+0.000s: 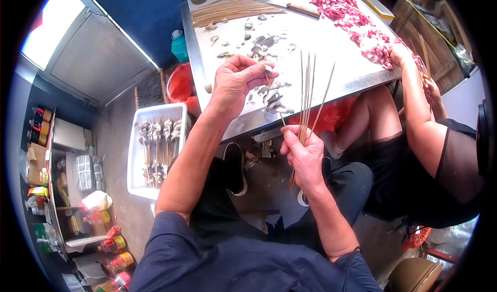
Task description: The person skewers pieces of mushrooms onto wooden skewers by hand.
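Note:
My right hand [305, 160] is closed around a bundle of bamboo skewers [309, 92] that point upward over the table edge. One skewer in it leans left and carries several grey-white mushroom pieces [277, 104]. At that skewer's upper end, my left hand [235, 82] pinches another mushroom piece [268, 70] between thumb and fingers. Loose mushroom pieces [263, 44] lie scattered on the white tabletop [207, 59] just beyond my left hand.
Left of me, a white tray [132, 160] holds filled skewers. More bare skewers [233, 11] and a wooden-handled knife [303, 10] lie at the back. A person's hand [399, 54] touches the pile of cut meat [357, 25] at right. Bottles [116, 263] crowd the left shelf.

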The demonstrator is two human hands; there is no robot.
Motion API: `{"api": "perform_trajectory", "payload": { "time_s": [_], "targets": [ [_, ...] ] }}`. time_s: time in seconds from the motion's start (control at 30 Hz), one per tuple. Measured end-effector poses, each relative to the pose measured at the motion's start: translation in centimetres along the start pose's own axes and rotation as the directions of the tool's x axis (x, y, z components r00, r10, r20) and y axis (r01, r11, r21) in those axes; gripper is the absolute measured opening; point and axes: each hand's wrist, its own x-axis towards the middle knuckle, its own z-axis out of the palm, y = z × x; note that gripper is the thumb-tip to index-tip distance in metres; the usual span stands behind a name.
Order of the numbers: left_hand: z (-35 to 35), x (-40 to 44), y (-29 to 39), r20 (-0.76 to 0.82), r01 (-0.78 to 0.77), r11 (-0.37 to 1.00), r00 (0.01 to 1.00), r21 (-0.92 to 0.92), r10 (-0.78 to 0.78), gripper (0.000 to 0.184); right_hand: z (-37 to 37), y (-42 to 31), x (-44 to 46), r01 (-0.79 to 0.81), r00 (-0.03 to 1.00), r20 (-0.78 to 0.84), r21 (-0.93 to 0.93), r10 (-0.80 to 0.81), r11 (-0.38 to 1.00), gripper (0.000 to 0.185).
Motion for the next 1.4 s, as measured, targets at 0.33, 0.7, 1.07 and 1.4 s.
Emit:
{"api": "perform_trajectory", "payload": {
  "time_s": [0.33,0.7,1.07,1.4],
  "targets": [
    [0.5,-1.0,-2.0,0.008,0.033,0.999,0.999,0.001,-0.033,0.007,-0.1,0.0,-0.1,0.046,0.999,-0.028,-0.017,-0.046,0.999,0.011],
    [1.7,-1.3,-2.4,-0.036,0.093,0.992,0.995,-0.088,-0.096,0.018,-0.4,-0.7,0.2,0.04,0.998,-0.058,0.057,-0.036,0.998,0.01],
    [1.9,-1.5,-2.5,0.041,0.144,0.988,0.989,-0.063,-0.141,0.009,-0.5,-0.6,0.1,0.008,0.999,-0.052,0.082,-0.004,0.997,0.009],
    [1.1,-1.3,-2.5,-0.043,0.082,0.991,0.995,-0.101,-0.087,0.013,-0.5,-0.3,0.2,0.047,0.999,-0.02,-0.014,-0.048,0.999,0.01]
  ]
}}
